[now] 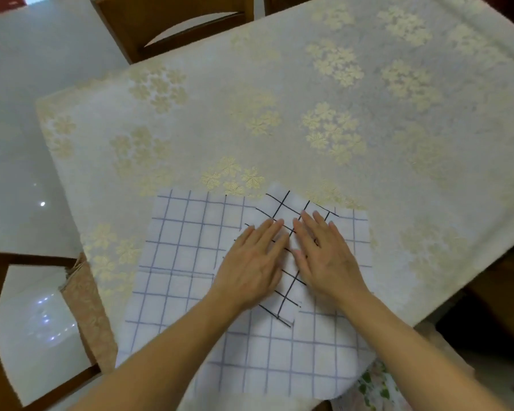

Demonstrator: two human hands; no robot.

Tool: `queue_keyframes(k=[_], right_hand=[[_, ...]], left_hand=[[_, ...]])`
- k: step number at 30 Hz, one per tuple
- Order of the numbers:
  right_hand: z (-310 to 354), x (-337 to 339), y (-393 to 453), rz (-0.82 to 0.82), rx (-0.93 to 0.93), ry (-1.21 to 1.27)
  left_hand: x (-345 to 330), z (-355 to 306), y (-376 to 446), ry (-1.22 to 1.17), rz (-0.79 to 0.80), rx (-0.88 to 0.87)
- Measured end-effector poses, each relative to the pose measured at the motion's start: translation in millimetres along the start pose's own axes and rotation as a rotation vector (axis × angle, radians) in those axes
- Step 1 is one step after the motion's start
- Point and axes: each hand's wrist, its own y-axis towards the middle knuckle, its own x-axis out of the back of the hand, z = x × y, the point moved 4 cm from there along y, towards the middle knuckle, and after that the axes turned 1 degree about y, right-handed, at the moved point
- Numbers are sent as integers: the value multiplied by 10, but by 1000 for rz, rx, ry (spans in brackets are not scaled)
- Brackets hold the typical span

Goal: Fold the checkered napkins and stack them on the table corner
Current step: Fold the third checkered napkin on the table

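On the near edge of the table, left to right:

Wooden chair at lower left (0,336): dark brown frame with a curved opening through which pale, shiny floor shows; it stands just beside the table's left side.

Tablecloth (279,129): cream fabric with clusters of pale gold flowers, covering the whole table; its hem hangs down at the left beside the chair.

Blue-checked napkin (184,256): white cloth with thin blue-grey grid lines, spread flat and unfolded on the near part of the table; its near edge hangs over the table's front edge.

Left hand (250,268): palm down, fingers straight and close together, pressing flat on the left part of the black-checked napkin; the fingertips point away from the person.

Black-checked napkin (285,209): smaller white piece with black grid lines, lying on top of the blue-checked napkin, turned at an angle to it; its far corner reaches just past the blue napkin's far edge onto the tablecloth. It looks folded, but the layers cannot be told apart.

Right hand (327,256): palm down, fingers straight and slightly spread, pressing flat on the right part of the black-checked napkin, just beside the left hand with a narrow strip of cloth between them.

Second chair at top (172,28): same dark wood, standing at the table's far left side.
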Motion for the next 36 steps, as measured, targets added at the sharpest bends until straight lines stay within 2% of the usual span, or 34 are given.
queue_keyframes(k=[3,5,17,22,28,36], right_hand=[[27,-239,79,84,-224,-15],[-9,-327,94,103,-303,-54],[-108,-293,200,139,-343,-69],[-35,-271,120,74,-486,-40],[29,-355,190,3,-621,-30],[-21,-338,182,34,-636,-71]], left_hand=[[-126,254,141,78,104,-149],[-209,352,189,96,164,-207],[-307,434,205,82,153,-150],[-237,506,289,73,115,-149],[-271,567,821,115,120,-230],[-294,647,844,142,145,-192]])
